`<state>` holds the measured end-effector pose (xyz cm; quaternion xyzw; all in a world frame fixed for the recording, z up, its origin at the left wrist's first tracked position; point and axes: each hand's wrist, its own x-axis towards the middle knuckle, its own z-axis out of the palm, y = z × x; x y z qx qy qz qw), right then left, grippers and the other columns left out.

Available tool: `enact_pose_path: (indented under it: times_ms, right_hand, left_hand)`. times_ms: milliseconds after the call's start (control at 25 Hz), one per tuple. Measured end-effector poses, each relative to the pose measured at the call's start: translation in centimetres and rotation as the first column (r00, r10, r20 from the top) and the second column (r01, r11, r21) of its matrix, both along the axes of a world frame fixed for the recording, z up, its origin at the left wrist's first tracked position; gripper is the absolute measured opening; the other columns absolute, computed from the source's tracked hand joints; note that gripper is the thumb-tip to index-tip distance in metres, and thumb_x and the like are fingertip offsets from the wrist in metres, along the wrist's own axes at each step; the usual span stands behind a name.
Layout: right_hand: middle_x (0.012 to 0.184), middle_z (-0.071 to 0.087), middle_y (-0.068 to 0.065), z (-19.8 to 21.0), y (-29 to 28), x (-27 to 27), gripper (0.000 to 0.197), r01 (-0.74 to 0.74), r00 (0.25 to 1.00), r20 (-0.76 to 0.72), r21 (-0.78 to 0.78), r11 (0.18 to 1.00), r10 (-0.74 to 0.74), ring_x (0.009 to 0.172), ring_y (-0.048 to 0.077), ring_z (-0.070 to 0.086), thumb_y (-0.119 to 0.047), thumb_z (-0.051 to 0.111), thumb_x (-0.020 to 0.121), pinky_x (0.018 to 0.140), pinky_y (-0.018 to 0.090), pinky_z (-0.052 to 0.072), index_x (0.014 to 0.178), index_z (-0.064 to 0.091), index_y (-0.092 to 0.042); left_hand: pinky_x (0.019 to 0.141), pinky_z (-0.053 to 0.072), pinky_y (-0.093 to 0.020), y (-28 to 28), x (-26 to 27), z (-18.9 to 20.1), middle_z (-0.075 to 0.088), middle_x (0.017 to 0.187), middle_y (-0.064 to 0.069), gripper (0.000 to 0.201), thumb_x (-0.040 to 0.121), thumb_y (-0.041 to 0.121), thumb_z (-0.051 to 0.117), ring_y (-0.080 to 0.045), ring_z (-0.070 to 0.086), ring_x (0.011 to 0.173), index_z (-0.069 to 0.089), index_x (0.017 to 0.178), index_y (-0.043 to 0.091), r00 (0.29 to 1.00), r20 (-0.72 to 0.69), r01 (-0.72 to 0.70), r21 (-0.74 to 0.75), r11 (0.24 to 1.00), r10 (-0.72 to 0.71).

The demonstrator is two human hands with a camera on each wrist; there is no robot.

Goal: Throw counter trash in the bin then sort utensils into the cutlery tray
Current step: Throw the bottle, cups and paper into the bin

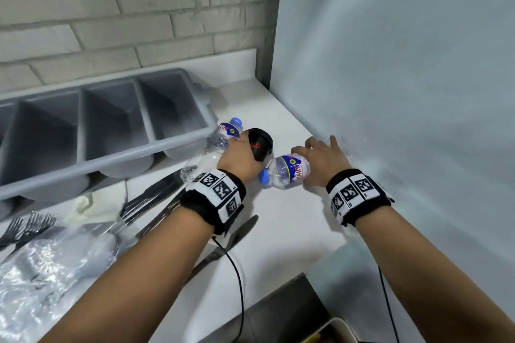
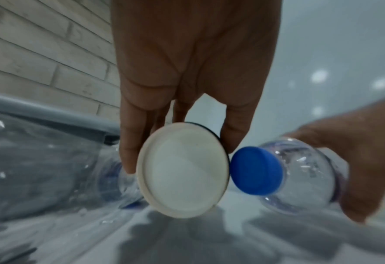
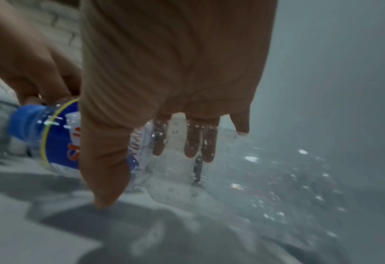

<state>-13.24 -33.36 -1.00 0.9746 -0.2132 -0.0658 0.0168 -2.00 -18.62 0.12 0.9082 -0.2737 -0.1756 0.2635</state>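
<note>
Step in hand was the trash stage; no utensil had gone into the tray yet. Far L on the counter (image 1: 278, 231) lay one crumpled sheet of clear plastic (image 1: 41, 273), w/ a bunch of forks (image 1: 30, 224) above it, too overlapped to count. The grey cutlery tray (image 1: 111, 159) sat at the back by the brick wall, 3 full compartments showing + part of a 4th, all bare. Just R of its corner lay bottle no. 1 (image 1: 220, 139) on its side, touching the left hand (image 1: 239, 160), whose fingers were wrapped round 1 black cup (image 1: 262, 142); couldn't tell if that hand had the bottle too. One knife (image 1: 237, 234) lay below the L wrist, darker handles beside it uncountable. Bottle no. 2 (image 1: 289, 171), cap toward the cup, was clasped by the right hand (image 1: 320, 164), thumb one side, fingers the other, little finger stuck out. So 2 bottles, 1 cup. Next move prob. needs both hands lifted clear & carried to the white-rimmed container (image 1: 341, 327) lower R, likely the bin, w/o crushing the thin bottles or dropping bottle no. 1.
</note>
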Motion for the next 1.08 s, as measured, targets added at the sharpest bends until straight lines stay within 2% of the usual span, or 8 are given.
enact_pose_path:
  times_ms: [200,360,520,640,720,880,960,1080]
  right_hand:
    - [0.117,0.056,0.005,0.6,3.9,-10.4,0.077,0.108,0.944,0.292,0.159,0.981,-0.152,0.107,0.032,0.055,-0.059,0.051,0.058,0.089,0.042,0.044,0.127,0.048,-0.025]
    - [0.103,0.066,0.006,-4.9,7.5,-22.8,0.072,0.161,0.794,0.494,0.393,0.905,-0.355,0.091,0.031,0.065,-0.053,0.062,0.057,0.074,0.04,0.054,0.117,0.057,-0.015]
    - [0.115,0.064,0.011,-12.7,10.2,-32.9,0.071,0.316,0.681,0.282,0.719,0.619,-0.675,0.102,0.03,0.063,-0.027,0.08,0.061,0.086,0.033,0.05,0.124,0.052,-0.011]
    - [0.103,0.067,0.011,-18.0,11.5,-38.3,0.073,0.451,0.574,0.086,0.797,0.401,-0.815,0.093,0.028,0.063,-0.044,0.07,0.058,0.082,0.036,0.05,0.121,0.051,-0.012]
    - [0.097,0.065,0.01,-21.7,12.3,-40.9,0.078,0.487,0.493,-0.002,0.829,0.274,-0.87,0.086,0.029,0.062,-0.055,0.055,0.056,0.076,0.035,0.048,0.12,0.047,-0.011]
    - [0.104,0.06,0.017,-28.4,13.3,-42.6,0.046,0.516,0.271,-0.237,0.854,-0.067,-0.933,0.09,0.028,0.057,-0.031,0.056,0.077,0.074,0.029,0.037,0.115,0.042,-0.007]
    - [0.106,0.061,0.019,-32.2,13.5,-42.3,0.035,0.524,0.233,-0.311,0.838,-0.15,-0.922,0.095,0.03,0.059,-0.021,0.057,0.087,0.075,0.031,0.04,0.114,0.042,-0.006]
    - [0.105,0.064,0.014,-38.6,13.6,-41.2,0.043,0.537,0.255,-0.366,0.824,-0.184,-0.895,0.099,0.036,0.063,-0.033,0.058,0.084,0.083,0.042,0.052,0.118,0.037,-0.017]
  left_hand:
    - [0.099,0.041,-0.032,3.7,-5.0,2.5,0.052,0.134,-0.016,0.077,0.076,0.022,0.068,-0.031,0.052,0.12,0.032,0.143,0.016,0.998,-0.002,-0.057,-0.277,0.959,0.058]
    - [0.086,0.043,-0.024,6.4,-14.5,1.1,0.056,0.122,0.001,0.07,0.077,0.02,0.069,-0.023,0.061,0.097,0.036,0.14,0.021,0.994,-0.107,-0.027,-0.388,0.921,-0.016]
    - [0.079,0.039,-0.013,7.4,-24.0,-3.4,0.049,0.112,0.015,0.069,0.077,0.018,0.071,-0.009,0.055,0.094,0.038,0.138,0.024,0.96,-0.21,0.111,-0.318,0.941,-0.184]
    - [0.084,0.033,-0.009,7.3,-29.5,-9.0,0.048,0.113,0.015,0.068,0.076,0.018,0.072,-0.002,0.049,0.105,0.04,0.136,0.021,0.906,-0.316,0.229,-0.199,0.953,-0.283]
    - [0.087,0.032,-0.012,6.9,-32.1,-13.4,0.053,0.117,0.008,0.068,0.076,0.018,0.072,-0.006,0.051,0.109,0.04,0.136,0.019,0.878,-0.389,0.261,-0.103,0.96,-0.28]
    - [0.095,0.034,-0.019,5.9,-34.5,-22.2,0.053,0.135,-0.006,0.07,0.075,0.019,0.071,-0.02,0.05,0.123,0.039,0.138,0.015,0.857,-0.475,0.281,0.103,0.954,-0.201]
    - [0.101,0.036,-0.024,5.2,-35.0,-26.6,0.052,0.137,-0.009,0.072,0.075,0.019,0.072,-0.024,0.05,0.124,0.039,0.138,0.013,0.848,-0.508,0.292,0.206,0.934,-0.153]
    - [0.104,0.037,-0.028,4.0,-35.4,-34.0,0.052,0.137,-0.012,0.074,0.074,0.02,0.072,-0.026,0.05,0.125,0.038,0.139,0.012,0.836,-0.541,0.301,0.314,0.901,-0.091]
